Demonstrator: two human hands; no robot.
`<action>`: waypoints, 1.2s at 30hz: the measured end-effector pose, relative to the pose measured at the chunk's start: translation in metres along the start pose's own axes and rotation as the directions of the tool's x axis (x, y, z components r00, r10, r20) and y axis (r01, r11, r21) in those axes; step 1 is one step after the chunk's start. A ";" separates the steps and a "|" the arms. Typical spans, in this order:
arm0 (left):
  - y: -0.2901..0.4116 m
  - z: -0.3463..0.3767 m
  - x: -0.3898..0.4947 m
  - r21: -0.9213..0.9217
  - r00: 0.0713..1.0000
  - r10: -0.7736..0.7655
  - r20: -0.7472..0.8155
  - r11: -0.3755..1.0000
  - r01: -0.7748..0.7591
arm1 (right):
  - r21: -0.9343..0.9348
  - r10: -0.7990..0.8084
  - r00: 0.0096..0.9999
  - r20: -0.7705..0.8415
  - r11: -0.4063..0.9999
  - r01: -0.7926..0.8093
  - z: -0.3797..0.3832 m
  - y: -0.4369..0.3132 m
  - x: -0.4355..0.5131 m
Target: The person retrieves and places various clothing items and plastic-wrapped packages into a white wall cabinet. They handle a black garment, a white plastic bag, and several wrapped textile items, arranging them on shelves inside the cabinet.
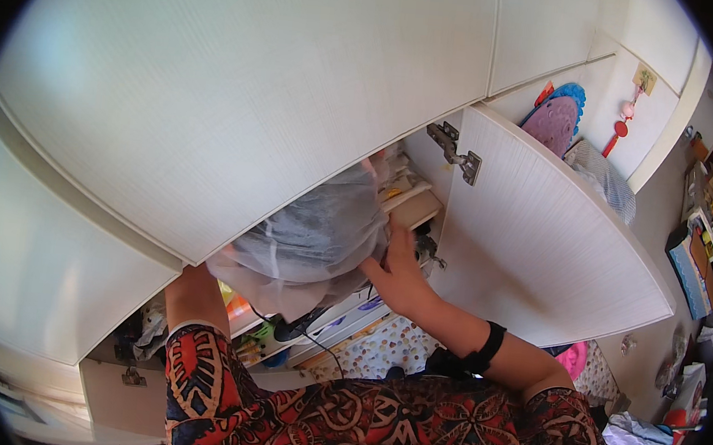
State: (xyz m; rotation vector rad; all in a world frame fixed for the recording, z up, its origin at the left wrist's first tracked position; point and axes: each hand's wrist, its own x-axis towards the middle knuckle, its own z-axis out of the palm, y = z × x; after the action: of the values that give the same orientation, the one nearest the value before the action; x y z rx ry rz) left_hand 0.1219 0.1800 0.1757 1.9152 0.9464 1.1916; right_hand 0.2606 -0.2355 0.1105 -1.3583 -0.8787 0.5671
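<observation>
A grey, translucent fabric or plastic bag (324,232) with something bulky and dark inside lies in the opening below a large white cabinet panel. My right hand (396,261) is at the bag's right side, thumb and fingers apart; whether it grips the bag is unclear. A black strap (486,348) circles my right forearm. My left forearm reaches up behind the panel's lower edge at the bag's left, and my left hand is out of view. Below the bag are white shelf or drawer edges (347,323), a thin black cable (323,347) and colourful small items (257,344).
An open white cabinet door (533,238) on a metal hinge (455,153) stands at the right. Behind it are a purple and blue item (553,122) and a red hanging ornament (620,130). Another white door (55,247) is at left. Boxes and cloth lie far right.
</observation>
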 end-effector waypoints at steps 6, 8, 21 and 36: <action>-0.014 0.012 0.019 0.065 0.999 0.015 -0.045 0.998 -0.012 | -0.531 -0.672 0.700 0.244 0.511 0.676 0.000 -0.029 0.004; -0.017 0.015 0.022 0.084 0.998 0.023 -0.056 0.996 -0.018 | -0.508 -0.695 0.694 0.186 0.537 0.674 0.014 -0.033 0.021; -0.026 0.002 0.006 0.134 0.983 0.071 -0.171 0.990 -0.048 | -0.666 -0.423 0.839 0.343 0.519 0.535 0.023 -0.036 0.161; 0.033 0.096 -0.255 -0.352 0.950 -0.110 -0.293 0.936 0.000 | 0.032 -0.385 0.918 -0.092 0.920 0.390 0.016 -0.035 0.223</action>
State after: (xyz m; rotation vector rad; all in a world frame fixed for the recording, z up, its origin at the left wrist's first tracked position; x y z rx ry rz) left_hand 0.1367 -0.0691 0.0610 1.4385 0.8695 1.5420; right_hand 0.3713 -0.0551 0.1912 -1.1133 -1.0256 0.2205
